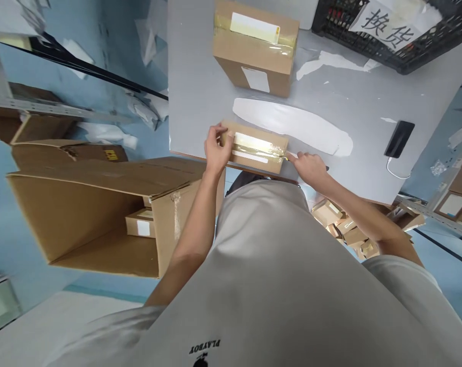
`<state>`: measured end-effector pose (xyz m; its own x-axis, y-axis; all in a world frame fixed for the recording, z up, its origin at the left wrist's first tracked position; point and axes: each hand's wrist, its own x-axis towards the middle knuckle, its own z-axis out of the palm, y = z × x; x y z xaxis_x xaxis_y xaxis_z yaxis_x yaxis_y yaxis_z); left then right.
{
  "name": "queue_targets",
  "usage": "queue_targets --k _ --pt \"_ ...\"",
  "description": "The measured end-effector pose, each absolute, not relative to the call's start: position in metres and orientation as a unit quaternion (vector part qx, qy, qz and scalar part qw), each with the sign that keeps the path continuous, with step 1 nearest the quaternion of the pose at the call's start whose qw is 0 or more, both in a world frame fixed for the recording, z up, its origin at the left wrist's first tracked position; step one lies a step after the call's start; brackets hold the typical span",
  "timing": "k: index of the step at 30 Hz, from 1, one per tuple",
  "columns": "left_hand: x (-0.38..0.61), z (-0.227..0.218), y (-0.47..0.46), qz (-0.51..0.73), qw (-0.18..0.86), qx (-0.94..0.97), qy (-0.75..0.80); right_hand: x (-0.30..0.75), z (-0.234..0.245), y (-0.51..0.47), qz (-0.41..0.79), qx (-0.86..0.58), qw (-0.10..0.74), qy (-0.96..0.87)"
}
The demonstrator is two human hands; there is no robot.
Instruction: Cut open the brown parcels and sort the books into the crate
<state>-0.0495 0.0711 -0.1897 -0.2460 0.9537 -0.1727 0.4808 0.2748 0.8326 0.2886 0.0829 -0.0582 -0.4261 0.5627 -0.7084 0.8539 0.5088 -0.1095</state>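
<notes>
A small brown cardboard box (pixel 254 153), taped along its top and bearing white labels, lies at the near edge of the grey table (pixel 200 66). My left hand (pixel 218 148) is closed on the box's left end, thumb on top. At its right end, my right hand (pixel 309 167) is wrapped round a slim cutter (pixel 327 168), mostly hidden in the fist. The cutter's tip meets the right end of the taped seam. Just beyond the box lies a long white strip (pixel 292 122) with rounded ends.
A larger taped box (pixel 257 48) stands farther back. A black crate (pixel 399 61) with a handwritten sheet is at the back right. A phone (pixel 400 138) on a white cable lies right. A big open carton (pixel 101 219) stands left; several small boxes (pixel 347 229) lie below right.
</notes>
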Motion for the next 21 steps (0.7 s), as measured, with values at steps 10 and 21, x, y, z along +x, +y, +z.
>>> queue_targets --k 10,21 --pt "-0.026 -0.19 0.073 0.307 0.29 0.509 0.75 0.315 -0.115 0.066 -0.27 0.465 0.202 0.819" --pt "-0.046 -0.205 0.075 0.362 0.277 0.501 0.735 0.35 -0.134 0.023 -0.32 0.657 0.033 0.682"
